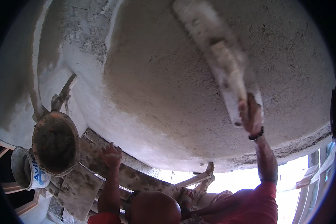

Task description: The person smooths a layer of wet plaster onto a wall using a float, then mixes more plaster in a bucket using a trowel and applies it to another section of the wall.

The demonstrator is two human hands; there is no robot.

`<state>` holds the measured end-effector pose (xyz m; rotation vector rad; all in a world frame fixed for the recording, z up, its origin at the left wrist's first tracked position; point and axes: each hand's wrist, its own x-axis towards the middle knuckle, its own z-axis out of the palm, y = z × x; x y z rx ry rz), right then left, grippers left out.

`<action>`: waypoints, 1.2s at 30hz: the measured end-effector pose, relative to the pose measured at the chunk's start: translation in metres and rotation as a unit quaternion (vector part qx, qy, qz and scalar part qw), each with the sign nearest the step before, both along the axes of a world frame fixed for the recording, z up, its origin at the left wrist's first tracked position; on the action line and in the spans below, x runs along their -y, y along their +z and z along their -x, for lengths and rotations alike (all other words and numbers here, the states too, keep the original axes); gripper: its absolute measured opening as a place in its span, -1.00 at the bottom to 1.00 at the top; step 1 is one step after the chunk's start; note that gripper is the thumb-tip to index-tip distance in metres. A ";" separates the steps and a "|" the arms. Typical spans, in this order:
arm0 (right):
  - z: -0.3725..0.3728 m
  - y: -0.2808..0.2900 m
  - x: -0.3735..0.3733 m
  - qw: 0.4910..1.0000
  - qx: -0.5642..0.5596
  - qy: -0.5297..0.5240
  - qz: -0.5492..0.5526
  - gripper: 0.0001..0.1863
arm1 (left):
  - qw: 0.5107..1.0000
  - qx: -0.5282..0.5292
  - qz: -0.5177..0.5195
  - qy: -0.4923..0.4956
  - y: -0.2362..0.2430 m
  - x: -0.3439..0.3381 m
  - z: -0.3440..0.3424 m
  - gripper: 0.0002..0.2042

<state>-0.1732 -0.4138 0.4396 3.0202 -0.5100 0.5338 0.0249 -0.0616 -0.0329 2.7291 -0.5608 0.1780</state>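
Right hand (251, 114) gripping a long float (220, 63) near its lower end

Well to the left of the left hand (111, 154), a white bucket (36, 175) is sitting beside a round basin (77, 143), which is holding wet-looking mortar. Lower left of that hand, a stained board (78, 190) is lying. The left hand is hanging with fingers loosely parted, apparently holding nothing; whether it is touching the mottled plank (138, 177) I cannot tell. Between and above both hands, a plastered surface (156, 97) is spreading. The float is reaching up and leftward from the right hand, whose fingers are closing around it, though blur is hiding the exact hold. It is probably behaving as a stiff, fairly light tool, tipping when held at one end and turning slippery with wet mortar; its back handle's middle is likely offering the best balance
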 end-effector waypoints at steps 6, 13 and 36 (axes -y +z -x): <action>0.048 -0.026 0.025 0.798 -0.027 0.134 0.587 -0.50 | 1.000 0.009 0.012 -0.020 -0.007 0.000 0.000 -0.67; 0.169 -0.076 0.016 0.907 -0.060 0.057 0.412 -0.63 | 0.999 -0.024 0.026 -0.031 -0.006 0.008 0.003 -0.64; 0.165 0.191 0.008 0.873 0.330 -0.192 0.304 -0.61 | 0.981 0.132 -0.081 -0.114 0.023 -0.021 0.015 -0.60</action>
